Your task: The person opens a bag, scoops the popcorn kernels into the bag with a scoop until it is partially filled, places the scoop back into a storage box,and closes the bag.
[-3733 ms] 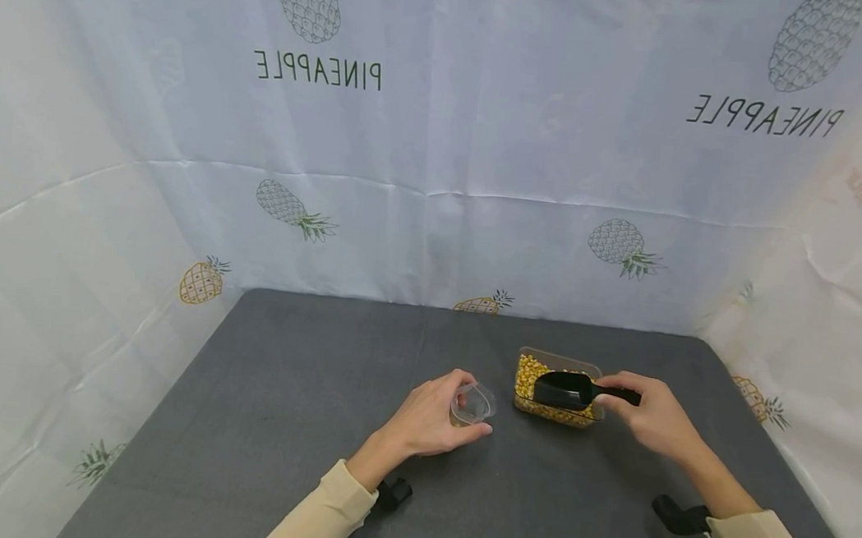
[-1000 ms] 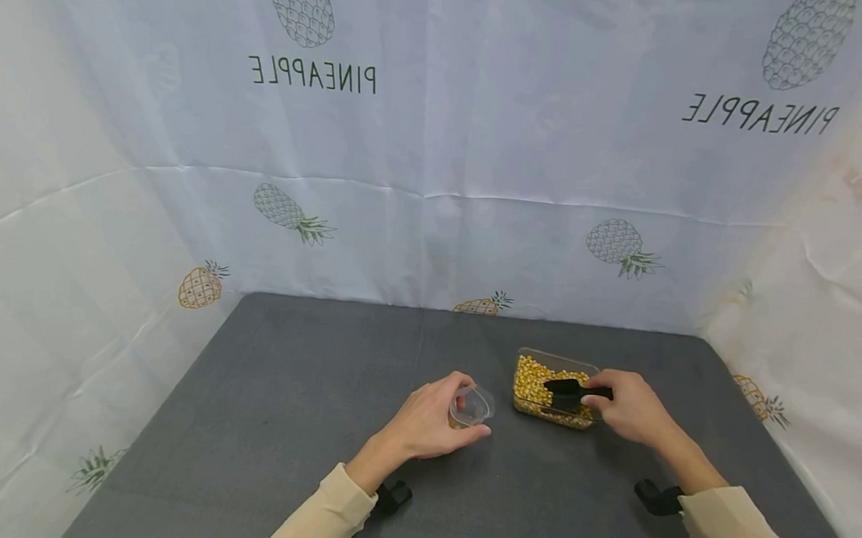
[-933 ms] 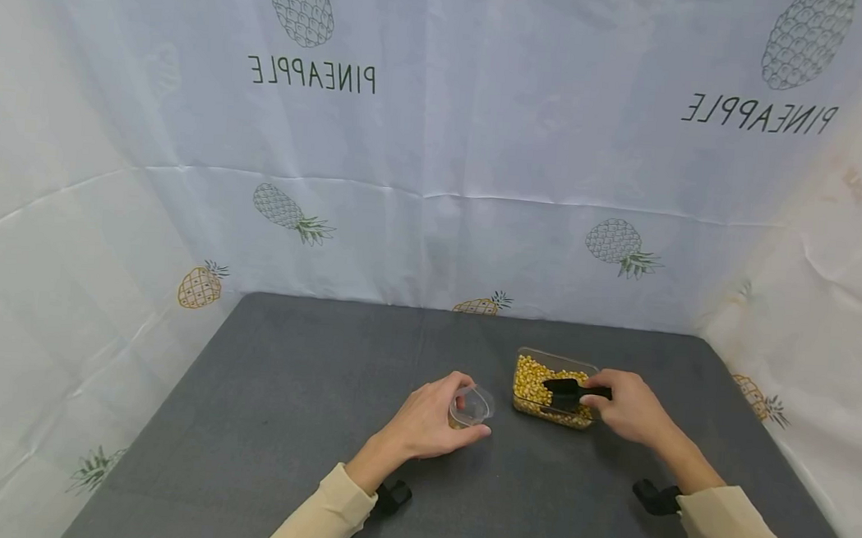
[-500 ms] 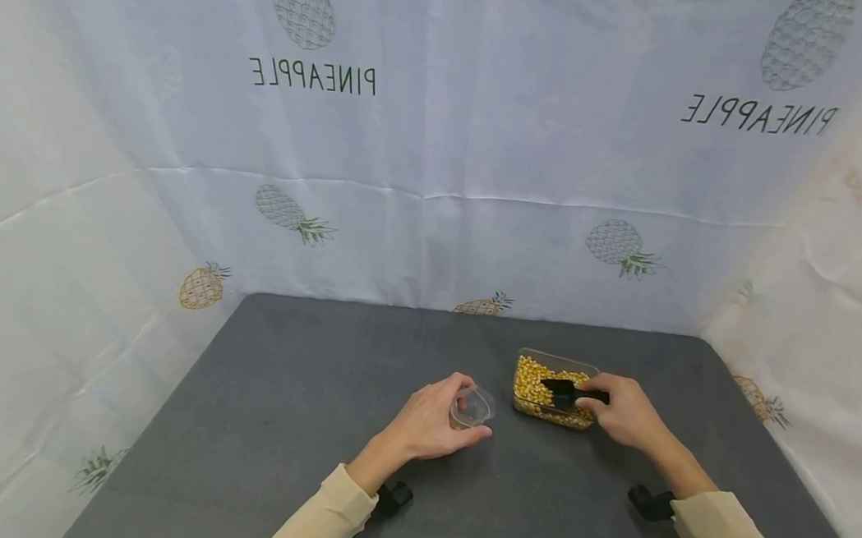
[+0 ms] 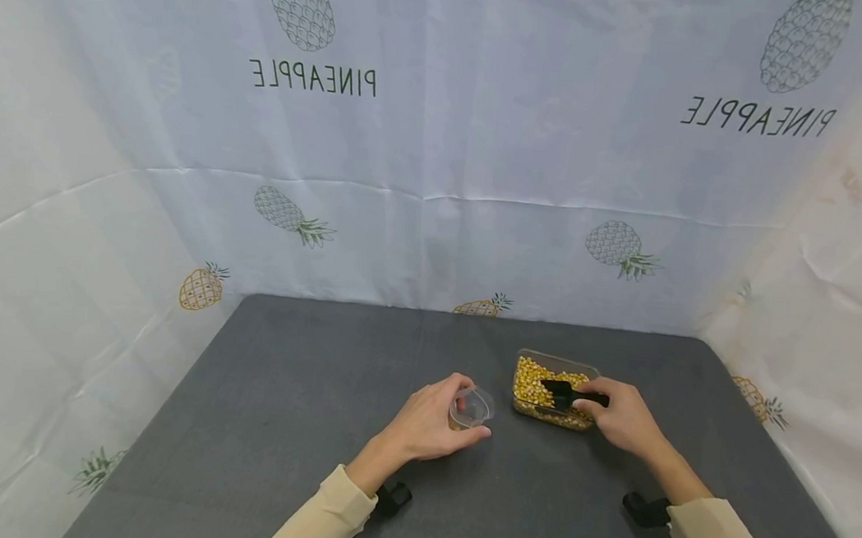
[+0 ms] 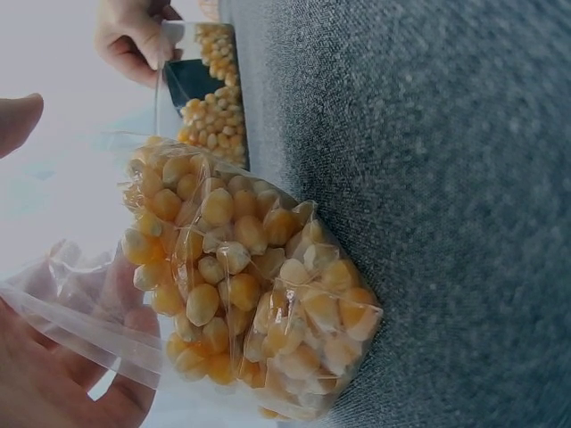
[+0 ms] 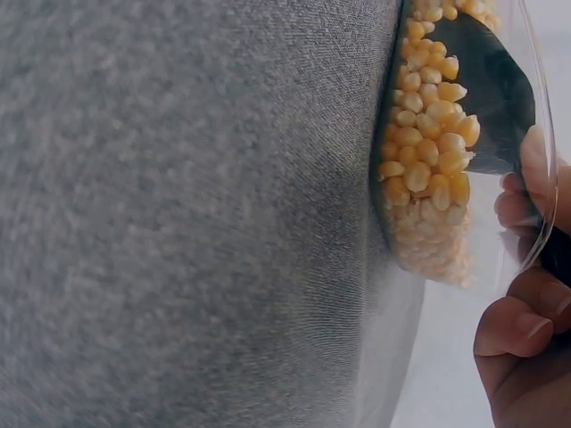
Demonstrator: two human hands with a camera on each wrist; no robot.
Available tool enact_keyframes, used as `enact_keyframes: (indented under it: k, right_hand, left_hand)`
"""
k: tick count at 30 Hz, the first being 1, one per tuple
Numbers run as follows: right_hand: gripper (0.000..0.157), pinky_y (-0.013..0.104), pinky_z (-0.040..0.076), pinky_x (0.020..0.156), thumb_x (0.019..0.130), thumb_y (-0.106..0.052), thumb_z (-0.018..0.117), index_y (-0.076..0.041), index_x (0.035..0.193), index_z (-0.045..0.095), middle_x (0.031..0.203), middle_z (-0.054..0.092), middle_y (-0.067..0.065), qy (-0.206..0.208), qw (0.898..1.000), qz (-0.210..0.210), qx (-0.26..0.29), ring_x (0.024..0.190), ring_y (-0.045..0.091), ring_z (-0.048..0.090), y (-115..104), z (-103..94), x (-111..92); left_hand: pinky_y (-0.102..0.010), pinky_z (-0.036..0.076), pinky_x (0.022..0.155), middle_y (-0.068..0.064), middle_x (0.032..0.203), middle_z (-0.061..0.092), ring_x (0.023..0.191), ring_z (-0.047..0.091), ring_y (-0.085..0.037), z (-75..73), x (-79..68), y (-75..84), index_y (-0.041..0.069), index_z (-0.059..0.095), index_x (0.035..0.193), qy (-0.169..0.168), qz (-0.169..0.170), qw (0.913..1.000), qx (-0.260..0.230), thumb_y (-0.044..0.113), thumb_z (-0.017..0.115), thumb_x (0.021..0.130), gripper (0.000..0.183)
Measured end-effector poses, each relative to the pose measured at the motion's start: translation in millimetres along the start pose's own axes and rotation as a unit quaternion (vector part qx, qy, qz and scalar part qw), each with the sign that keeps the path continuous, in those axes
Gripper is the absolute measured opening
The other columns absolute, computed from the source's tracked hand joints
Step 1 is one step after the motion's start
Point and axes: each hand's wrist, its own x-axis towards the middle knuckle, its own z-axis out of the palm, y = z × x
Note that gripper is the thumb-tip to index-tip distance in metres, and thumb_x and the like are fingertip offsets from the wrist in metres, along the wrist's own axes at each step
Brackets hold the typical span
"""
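My left hand (image 5: pixel 432 421) curves its fingers and thumb round the mouth of a small clear plastic bag (image 6: pixel 236 276). Corn kernels fill the bag's lower part, and it stands on the table. To its right sits a clear rectangular container (image 5: pixel 560 362) of yellow corn kernels (image 7: pixel 424 160). The right hand (image 5: pixel 625 417) grips a black scoop (image 5: pixel 561 394) by its handle at the container's right end. Tilted onto its side, the scoop's blade lies partly in the kernels; how much it holds is hidden.
A dark grey cloth-covered table (image 5: pixel 305 393) lies under everything. White curtains (image 5: pixel 439 138) printed with pineapples hang behind it and along both sides. Black wrist straps with mounts (image 5: pixel 393 497) sit near each sleeve cuff.
Since the earliest frame the right hand has shifted left, and the scoop has tipped from facing up onto its side in the kernels. Lately it edges slightly lower. The left hand stays put.
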Motion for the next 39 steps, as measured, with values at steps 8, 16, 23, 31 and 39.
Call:
enact_keyframes:
  k: [8,16,23,31,39]
  right_hand:
    - [0.028,0.064,0.047,0.09,0.098,-0.016,0.069,0.001,0.12,0.071,0.118,0.067,0.021,0.004,1.0,0.024,0.016,0.116,0.049,0.058,0,0.5,-3]
    - [0.029,0.064,0.046,0.091,0.099,-0.016,0.067,0.0,0.123,0.07,0.121,0.066,0.022,0.008,0.999,0.029,0.018,0.118,0.05,0.057,3,-2.6,-5]
    - [0.03,0.063,0.048,0.089,0.099,-0.017,0.067,0.0,0.124,0.07,0.121,0.066,0.022,0.013,0.999,0.031,0.015,0.112,0.046,0.061,4,-4.5,-7]
    - [0.034,0.064,0.047,0.089,0.1,-0.023,0.068,0.001,0.124,0.069,0.124,0.064,0.026,0.022,0.999,0.046,0.02,0.115,0.049,0.059,7,-6.3,-10]
    - [0.035,0.059,0.051,0.083,0.1,-0.024,0.067,0.001,0.125,0.069,0.124,0.065,0.026,0.028,0.998,0.04,0.029,0.113,0.047,0.06,8,-11.9,-12]
  left_hand:
    - [-0.024,0.043,0.065,0.004,0.097,0.061,0.067,0.049,-0.002,0.2,-0.1,0.0,0.015,0.056,0.132,0.002,0.001,1.0,-0.003,0.054,0.071,0.09,0.059]
    - [-0.025,0.043,0.066,0.004,0.097,0.061,0.069,0.049,-0.003,-0.1,0.1,0.7,0.016,0.056,0.132,0.001,-0.003,1.0,-0.003,0.055,0.071,0.09,0.059]
    - [-0.025,0.043,0.066,0.003,0.097,0.061,0.07,0.049,-0.003,-0.4,-0.1,1.0,0.015,0.056,0.133,0.0,-0.001,1.0,-0.005,0.054,0.071,0.09,0.059]
    - [-0.026,0.043,0.067,0.004,0.097,0.061,0.071,0.049,-0.004,-0.1,-0.1,1.0,0.015,0.056,0.132,0.002,0.0,1.0,-0.003,0.054,0.071,0.09,0.059]
    - [-0.025,0.044,0.067,0.005,0.096,0.06,0.071,0.05,-0.003,-0.3,0.3,1.0,0.014,0.056,0.133,0.002,0.002,1.0,-0.004,0.053,0.072,0.09,0.06]
